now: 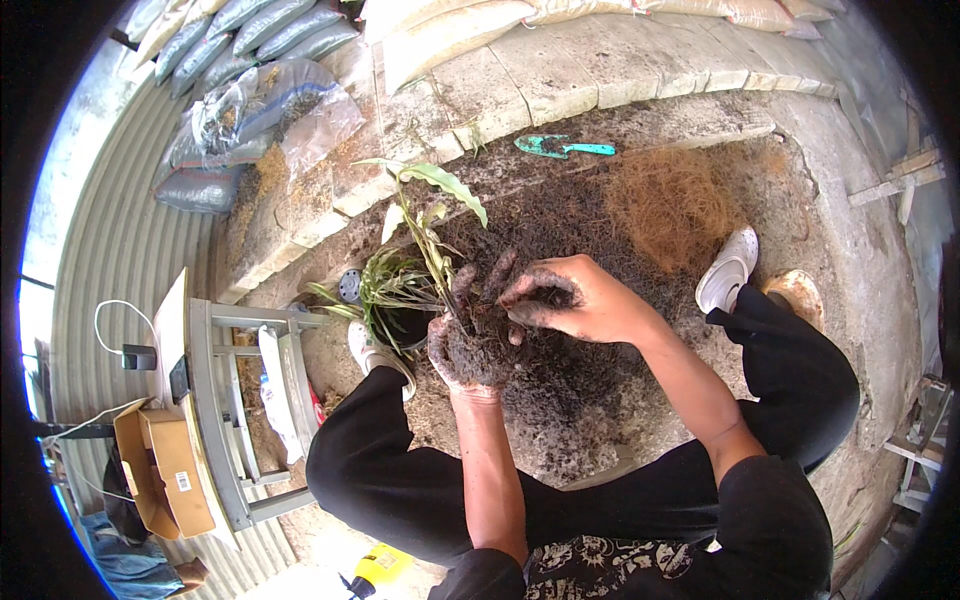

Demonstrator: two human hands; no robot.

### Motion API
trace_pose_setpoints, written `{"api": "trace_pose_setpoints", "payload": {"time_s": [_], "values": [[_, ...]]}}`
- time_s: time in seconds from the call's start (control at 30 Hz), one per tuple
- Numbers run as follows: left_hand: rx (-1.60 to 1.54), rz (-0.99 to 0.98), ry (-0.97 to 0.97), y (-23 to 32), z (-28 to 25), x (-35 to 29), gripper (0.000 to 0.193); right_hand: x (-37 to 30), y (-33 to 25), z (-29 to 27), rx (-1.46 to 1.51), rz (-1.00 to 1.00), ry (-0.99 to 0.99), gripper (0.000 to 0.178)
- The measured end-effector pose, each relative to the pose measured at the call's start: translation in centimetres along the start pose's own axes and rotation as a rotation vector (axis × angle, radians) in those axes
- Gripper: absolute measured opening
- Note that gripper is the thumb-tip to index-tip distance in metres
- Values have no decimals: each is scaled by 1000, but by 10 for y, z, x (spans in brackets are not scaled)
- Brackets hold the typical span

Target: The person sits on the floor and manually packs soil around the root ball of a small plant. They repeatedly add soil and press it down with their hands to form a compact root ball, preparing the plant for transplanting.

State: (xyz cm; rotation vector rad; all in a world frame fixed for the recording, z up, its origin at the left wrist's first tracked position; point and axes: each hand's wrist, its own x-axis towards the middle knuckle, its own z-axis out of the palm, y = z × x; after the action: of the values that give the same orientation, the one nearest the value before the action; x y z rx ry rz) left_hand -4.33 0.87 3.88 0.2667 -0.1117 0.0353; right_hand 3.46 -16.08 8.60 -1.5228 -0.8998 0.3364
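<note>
My left hand (462, 350), caked with dark soil, is closed round the root ball of a leafy plant (432, 240). Its stems lean up and away from me, with long green and yellowing leaves at the top. Just to the right, my right hand (560, 298) is bent in a pinch close to the soil and roots, its fingertips dirty. Whatever is between those fingers is too small to make out. Beneath both hands spreads a heap of dark potting soil (570, 390).
A teal hand trowel (565, 147) lies beyond the soil. Brown coir fibre (670, 205) is piled to its right. At left are a black pot with a grassy plant (395, 290), a grey metal table (235, 420) and a cardboard box (165, 470). Filled sacks (460, 40) line the back.
</note>
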Motion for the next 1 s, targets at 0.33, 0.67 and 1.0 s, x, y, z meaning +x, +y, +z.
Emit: {"api": "trace_pose_setpoints", "payload": {"time_s": [0.33,0.67,1.0], "values": [[71,6,150,-2,0,3,63,-8,9,2,392,-11,353,5],[-154,-149,-49,-2,-5,5,61,-5,0,-29,189,-175,519,34],[14,10,186,-10,1,10,54,-1,-1,18,-615,-230,384,68]]}}
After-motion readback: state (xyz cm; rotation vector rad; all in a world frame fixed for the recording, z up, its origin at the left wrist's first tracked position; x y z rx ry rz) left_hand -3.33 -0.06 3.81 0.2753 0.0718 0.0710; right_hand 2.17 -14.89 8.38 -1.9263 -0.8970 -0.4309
